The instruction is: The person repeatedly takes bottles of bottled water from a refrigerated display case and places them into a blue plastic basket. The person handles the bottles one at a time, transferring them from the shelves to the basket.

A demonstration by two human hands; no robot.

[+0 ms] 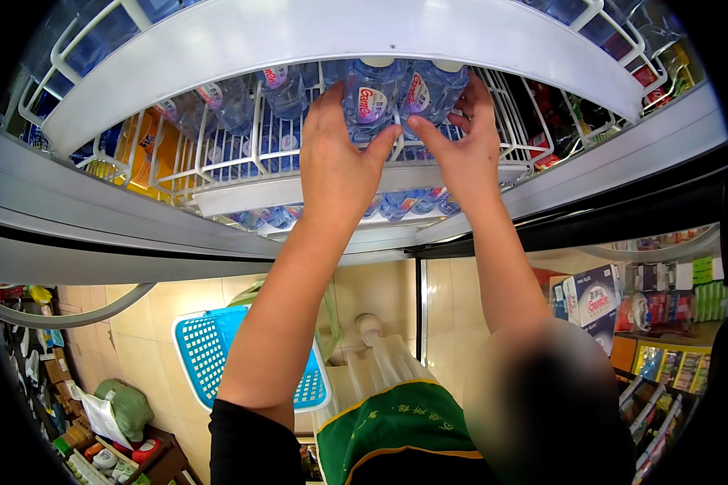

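Two clear blue-tinted plastic water bottles with pale caps stand side by side on a white wire shelf point(230, 173) of a display fridge. My left hand point(340, 148) wraps the left bottle point(371, 100) from its outer side, thumb across the front. From the other side, my right hand point(464, 136) curls around the right bottle point(429, 91), its fingers partly hidden behind it. My two thumb tips nearly meet in front of the bottles. More water bottles point(227, 103) stand to the left on the same shelf. The shelf edge above covers the bottle tops.
A broad white shelf edge point(364, 30) crosses overhead. Orange packages point(151, 151) and red ones point(546, 148) flank the bottles. Below are a blue plastic basket point(203, 345) on the tiled floor point(151, 321), a glass door's frame point(421, 315), a printed carton point(588, 297) and a green bundle point(124, 406).
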